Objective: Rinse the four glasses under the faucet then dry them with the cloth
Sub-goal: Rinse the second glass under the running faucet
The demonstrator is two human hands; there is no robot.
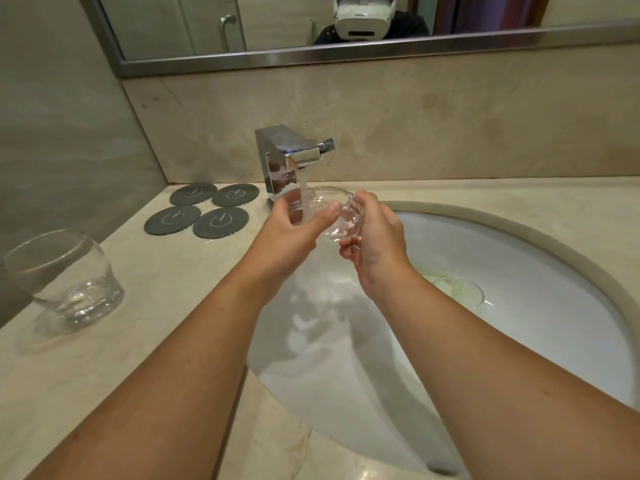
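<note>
A marble counter [173, 341] is surrounding a white sink [519, 341]. Near the left edge, a second glass [65, 282] is standing upright on the counter. Over the sink, the left hand [294, 233] and the right hand [377, 244] are both curling round a clear glass [332, 216], holding it tilted under water running from the faucet [287, 157]. Wet, it is likely handling as slippery, rigid and fragile; gripping the thick base and side wall, not the rim, is advisable. Four coasters [207, 209] are lying beyond, beside the faucet.
</note>
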